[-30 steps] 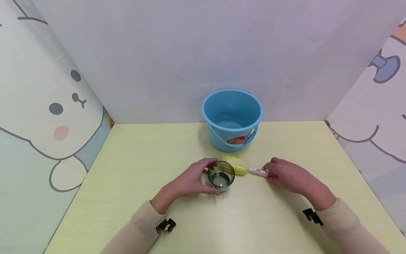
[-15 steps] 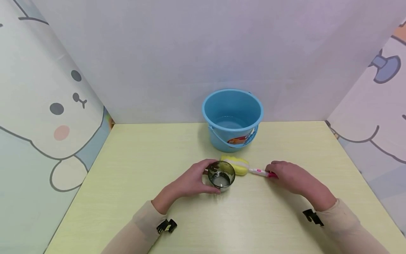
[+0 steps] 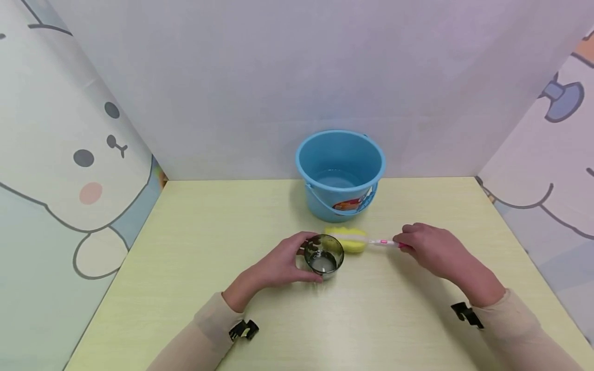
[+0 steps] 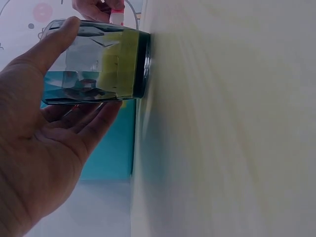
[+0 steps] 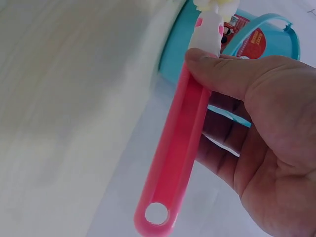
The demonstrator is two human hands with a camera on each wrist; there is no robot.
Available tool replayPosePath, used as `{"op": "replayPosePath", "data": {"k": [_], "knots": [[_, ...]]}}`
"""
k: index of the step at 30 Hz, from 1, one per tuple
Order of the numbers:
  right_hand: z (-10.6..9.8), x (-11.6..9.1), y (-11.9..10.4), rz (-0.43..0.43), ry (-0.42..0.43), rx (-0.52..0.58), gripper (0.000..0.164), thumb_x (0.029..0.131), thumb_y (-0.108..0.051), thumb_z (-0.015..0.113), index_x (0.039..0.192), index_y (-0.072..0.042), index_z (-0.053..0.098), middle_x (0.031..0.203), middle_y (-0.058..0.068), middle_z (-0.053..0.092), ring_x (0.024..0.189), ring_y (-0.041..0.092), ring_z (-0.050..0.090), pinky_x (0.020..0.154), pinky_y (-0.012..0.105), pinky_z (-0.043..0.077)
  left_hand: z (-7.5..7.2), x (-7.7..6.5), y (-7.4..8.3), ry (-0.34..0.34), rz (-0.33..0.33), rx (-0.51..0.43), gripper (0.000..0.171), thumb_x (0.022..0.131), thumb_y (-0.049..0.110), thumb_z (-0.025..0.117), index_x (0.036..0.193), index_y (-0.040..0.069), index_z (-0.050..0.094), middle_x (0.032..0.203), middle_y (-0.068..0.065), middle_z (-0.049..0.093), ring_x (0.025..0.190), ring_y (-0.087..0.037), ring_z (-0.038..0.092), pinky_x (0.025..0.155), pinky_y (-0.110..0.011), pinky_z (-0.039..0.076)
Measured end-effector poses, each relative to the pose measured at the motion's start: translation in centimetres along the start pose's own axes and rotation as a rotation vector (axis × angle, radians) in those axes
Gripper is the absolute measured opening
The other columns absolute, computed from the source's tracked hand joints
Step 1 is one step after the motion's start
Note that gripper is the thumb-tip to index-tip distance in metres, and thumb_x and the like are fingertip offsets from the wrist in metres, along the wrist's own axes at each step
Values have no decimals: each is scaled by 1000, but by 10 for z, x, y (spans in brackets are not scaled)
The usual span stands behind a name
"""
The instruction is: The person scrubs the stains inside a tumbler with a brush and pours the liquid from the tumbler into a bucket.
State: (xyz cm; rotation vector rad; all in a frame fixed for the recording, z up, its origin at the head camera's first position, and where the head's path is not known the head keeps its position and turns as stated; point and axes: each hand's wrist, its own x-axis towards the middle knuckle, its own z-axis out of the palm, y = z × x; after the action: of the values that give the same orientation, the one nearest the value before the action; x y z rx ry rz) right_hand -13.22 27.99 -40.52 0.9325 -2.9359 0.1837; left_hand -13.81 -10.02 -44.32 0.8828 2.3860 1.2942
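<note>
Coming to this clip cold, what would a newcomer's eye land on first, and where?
Probably the bright blue bucket at the back of the table. Next, the yellow sponge brush in front of it, its pink handle held by the right hand, and the dark glass in the left hand.

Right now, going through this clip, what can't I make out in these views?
Head view: the pink end of the brush, hidden by the right hand.
Head view: part of the left hand, behind the glass.
Head view: wording on the label of the bucket, too small.
Right wrist view: most of the sponge, cut off by the top edge.
</note>
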Motion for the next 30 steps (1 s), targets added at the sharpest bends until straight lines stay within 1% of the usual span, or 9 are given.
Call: {"op": "replayPosePath", "data": {"k": [5,10,15,19,22,26,29,30], "knots": [[-10,-4,5,-29,67,-40,27,79,-6,94,102,-13,82,84,-8,63,75,13,59,58,31,55,0,0,0,2,-6,8,91,78,34,98,152,13,50,141,-1,62,126,-15,60,107,-36,52],[-22,-9,8,-67,134,-75,29,77,-6,94,102,-15,83,82,-12,59,74,11,56,54,29,50,0,1,-1,3,-5,7,90,78,34,98,152,14,50,140,1,62,126,-14,60,108,-36,51],[-38,-16,10,-74,198,-108,33,74,-7,95,103,-17,83,79,-16,55,71,7,50,51,25,44,0,1,-1,3,-5,5,91,78,33,98,152,13,50,140,1,63,126,-14,60,108,-35,51],[-50,-19,11,-104,259,-134,36,70,-7,95,103,-17,83,79,-16,54,71,7,48,50,25,43,0,1,0,-1,-7,1,91,79,32,98,153,13,48,142,0,62,127,-15,60,109,-36,51],[-59,-20,12,-152,301,-151,38,68,-7,94,103,-16,83,80,-14,56,71,8,48,51,27,45,0,2,0,-2,-7,0,91,80,33,97,154,13,48,143,-1,61,129,-17,59,110,-37,50],[-68,-18,11,-221,334,-165,39,68,-6,89,105,-15,82,80,-11,56,70,11,47,51,28,44,0,3,0,-2,-6,5,92,81,36,96,155,11,47,145,-3,60,130,-18,59,110,-38,50],[-76,-15,7,-246,328,-181,41,67,-5,89,106,-15,82,79,-10,55,70,11,44,52,28,42,0,4,0,-4,-4,11,94,81,37,96,155,10,46,146,-5,60,131,-18,58,111,-39,50],[-78,-14,5,-249,324,-190,43,66,-5,91,107,-15,82,79,-10,55,70,12,44,53,28,43,0,5,0,-5,-4,15,94,81,38,96,156,9,46,147,-5,59,131,-18,58,111,-39,50]]}}
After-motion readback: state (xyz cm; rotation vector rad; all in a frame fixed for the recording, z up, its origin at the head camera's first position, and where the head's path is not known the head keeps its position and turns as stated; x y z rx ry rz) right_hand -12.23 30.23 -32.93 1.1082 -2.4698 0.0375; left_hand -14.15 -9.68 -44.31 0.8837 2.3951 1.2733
